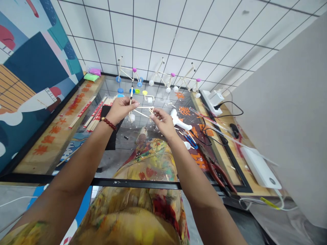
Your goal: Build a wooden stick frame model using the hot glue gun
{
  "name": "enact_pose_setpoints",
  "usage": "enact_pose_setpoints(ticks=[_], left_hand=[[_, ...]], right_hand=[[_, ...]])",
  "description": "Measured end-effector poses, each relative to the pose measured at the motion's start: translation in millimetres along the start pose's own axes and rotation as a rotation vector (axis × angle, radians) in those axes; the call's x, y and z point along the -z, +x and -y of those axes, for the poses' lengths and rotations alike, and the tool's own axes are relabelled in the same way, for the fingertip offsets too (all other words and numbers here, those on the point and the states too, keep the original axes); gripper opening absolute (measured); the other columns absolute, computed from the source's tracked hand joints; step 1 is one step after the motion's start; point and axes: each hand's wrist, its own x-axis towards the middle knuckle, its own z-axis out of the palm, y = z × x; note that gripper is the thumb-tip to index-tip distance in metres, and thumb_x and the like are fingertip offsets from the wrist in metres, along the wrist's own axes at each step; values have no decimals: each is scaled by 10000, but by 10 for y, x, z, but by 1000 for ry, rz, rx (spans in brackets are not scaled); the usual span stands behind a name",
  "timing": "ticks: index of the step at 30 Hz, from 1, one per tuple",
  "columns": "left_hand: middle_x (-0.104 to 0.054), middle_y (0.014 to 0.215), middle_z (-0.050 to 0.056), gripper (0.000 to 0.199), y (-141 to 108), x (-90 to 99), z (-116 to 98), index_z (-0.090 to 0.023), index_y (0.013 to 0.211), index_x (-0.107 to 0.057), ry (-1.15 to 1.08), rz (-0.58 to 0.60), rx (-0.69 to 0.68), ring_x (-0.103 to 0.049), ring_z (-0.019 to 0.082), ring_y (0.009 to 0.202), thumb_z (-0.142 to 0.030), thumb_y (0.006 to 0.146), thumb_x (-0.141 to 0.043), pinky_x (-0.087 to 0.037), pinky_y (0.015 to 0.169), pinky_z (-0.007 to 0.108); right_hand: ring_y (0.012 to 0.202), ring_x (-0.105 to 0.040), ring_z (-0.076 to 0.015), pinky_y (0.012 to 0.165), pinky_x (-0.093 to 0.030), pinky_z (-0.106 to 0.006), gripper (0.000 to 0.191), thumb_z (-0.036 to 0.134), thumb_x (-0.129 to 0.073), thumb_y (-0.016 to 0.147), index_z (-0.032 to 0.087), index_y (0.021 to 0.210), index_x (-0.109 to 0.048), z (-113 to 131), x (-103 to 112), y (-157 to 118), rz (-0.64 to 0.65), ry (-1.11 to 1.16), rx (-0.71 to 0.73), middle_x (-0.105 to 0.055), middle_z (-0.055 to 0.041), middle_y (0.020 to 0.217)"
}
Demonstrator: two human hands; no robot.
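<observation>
Midway between the two hands, a frame of thin wooden sticks (pixel 143 108) is hanging over the glass tabletop (pixel 120 166). The left hand (pixel 122 108) is pinching its nine o'clock end, the right hand (pixel 162 119) its three o'clock end; fingertips are hiding both joints, so whether the sticks are bonding there is hard to tell. A white wheel (pixel 131 117) is showing just under the left fingers, partly covered. The left sleeve is running off the picture at seven o'clock. Black cloth (pixel 110 143) is disappearing behind the left wrist. A white glue gun (pixel 180 120) is crowding the right hand at three o'clock, pliers (pixel 216 166) are lying at four, and finished-looking stick models (pixel 162 75) are lining the far edge at twelve. The widest room is opening toward six, up to the tabletop's black front rim (pixel 138 183).
</observation>
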Motion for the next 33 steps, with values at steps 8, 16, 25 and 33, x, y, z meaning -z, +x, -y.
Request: enact_pose_setpoints(ticks=[8,16,25,33], left_hand=[[-714,730,39,445,-10,21,-3,-162,780,-775,20,33,-7,-615,169,686,-542,575,-880,-489,656,295],[-709,716,45,389,-11,26,10,-150,754,-775,-49,38,27,-605,160,647,-421,515,-918,-469,640,303],[-704,688,43,339,-49,36,-88,-163,716,-773,47,47,6,-629,193,693,-423,539,-899,-495,683,325],[-711,702,48,314,-39,31,-52,-167,750,-779,74,78,-16,-652,213,741,-410,581,-883,-514,722,333]], right_hand=[[748,-565,-161,706,-467,-306,424,479,-666,839,195,1150,-711,-17,2,6,-23,-11,-4,-710,-39,933],[816,-603,-176,742,-483,-323,407,487,-650,848,220,1152,-694,-28,-15,16,-24,-15,32,-724,-57,1064],[840,-619,-185,771,-497,-338,392,460,-652,850,219,1157,-688,-26,-4,20,-22,8,40,-718,-70,1104],[846,-620,-181,752,-479,-326,375,453,-669,832,212,1116,-707,-10,4,12,-50,1,17,-735,-56,1094]])
